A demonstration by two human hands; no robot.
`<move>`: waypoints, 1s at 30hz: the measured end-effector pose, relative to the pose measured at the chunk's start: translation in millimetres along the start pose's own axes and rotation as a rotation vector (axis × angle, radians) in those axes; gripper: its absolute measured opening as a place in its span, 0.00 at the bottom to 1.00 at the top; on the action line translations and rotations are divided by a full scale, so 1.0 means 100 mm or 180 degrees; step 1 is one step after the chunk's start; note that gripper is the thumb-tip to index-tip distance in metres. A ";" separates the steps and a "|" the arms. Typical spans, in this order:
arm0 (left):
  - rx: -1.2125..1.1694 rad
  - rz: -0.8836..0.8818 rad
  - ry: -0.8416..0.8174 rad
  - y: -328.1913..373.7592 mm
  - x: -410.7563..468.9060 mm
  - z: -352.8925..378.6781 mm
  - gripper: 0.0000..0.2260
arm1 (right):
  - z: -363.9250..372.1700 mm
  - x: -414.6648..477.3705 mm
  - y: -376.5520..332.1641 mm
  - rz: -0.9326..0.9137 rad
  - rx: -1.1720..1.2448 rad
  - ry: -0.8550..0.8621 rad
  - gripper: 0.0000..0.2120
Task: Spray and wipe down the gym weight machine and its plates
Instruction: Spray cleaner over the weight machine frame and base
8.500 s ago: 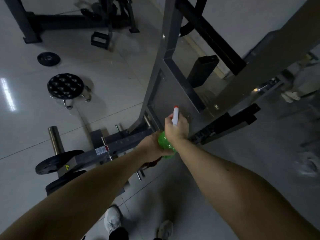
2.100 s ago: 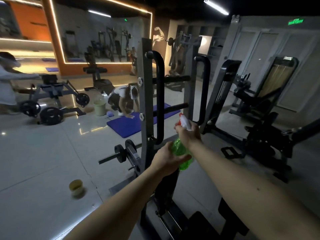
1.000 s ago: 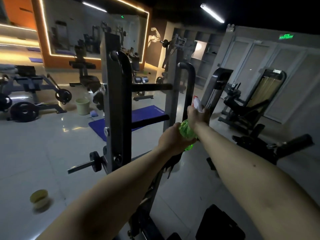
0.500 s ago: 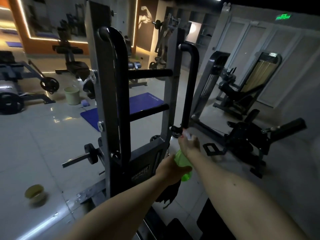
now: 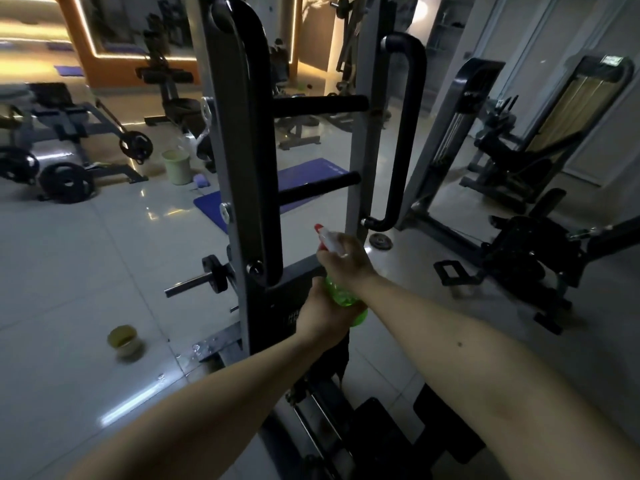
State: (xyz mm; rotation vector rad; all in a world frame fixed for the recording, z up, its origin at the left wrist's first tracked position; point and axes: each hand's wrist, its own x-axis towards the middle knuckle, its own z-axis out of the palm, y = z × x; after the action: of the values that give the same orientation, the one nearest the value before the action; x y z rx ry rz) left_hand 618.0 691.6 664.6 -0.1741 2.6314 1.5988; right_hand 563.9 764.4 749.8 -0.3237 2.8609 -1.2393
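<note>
A grey weight machine frame [image 5: 365, 140] with black curved handles [image 5: 249, 133] stands right in front of me. My right hand [image 5: 346, 259] grips the white and red trigger head of a green spray bottle [image 5: 343, 296], nozzle aimed at the frame's lower left. My left hand [image 5: 320, 317] wraps round the bottle's green body from below. A dark cloth [image 5: 341, 355] hangs beneath my left hand; what holds it is hidden. A small plate [image 5: 217, 274] sits on a peg at the frame's left side.
A small yellow-green tub [image 5: 123, 339] sits on the tiled floor to the left, with wet spots near the machine's base. A blue mat [image 5: 294, 188] and a pale bucket [image 5: 176, 166] lie behind. Another black machine [image 5: 526, 258] stands to the right, a loose plate [image 5: 380, 241] beside it.
The bottle and both hands came down from beside the right upright's handle to its lower part, then shifted left towards the middle panel. My view drew closer to the machine.
</note>
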 end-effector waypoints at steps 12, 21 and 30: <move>0.0406 -0.0555 -0.0622 -0.89 -0.43 0.25 0.40 | 0.84 -0.47 0.75 0.1314 0.0768 0.0077 0.13; 0.0516 -0.0622 -0.0664 -1.29 -0.51 0.17 0.39 | 1.24 -0.55 0.81 0.1305 0.0432 -0.0148 0.12; 0.0818 -0.0160 -0.1077 -1.04 -0.18 0.26 0.39 | 0.92 -0.50 0.97 0.1920 0.1037 0.1063 0.07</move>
State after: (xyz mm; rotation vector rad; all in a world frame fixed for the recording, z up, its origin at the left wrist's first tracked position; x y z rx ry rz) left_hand 649.0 668.3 563.2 0.0401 2.5086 1.1412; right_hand 603.1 772.3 612.8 0.7532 2.5823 -1.6716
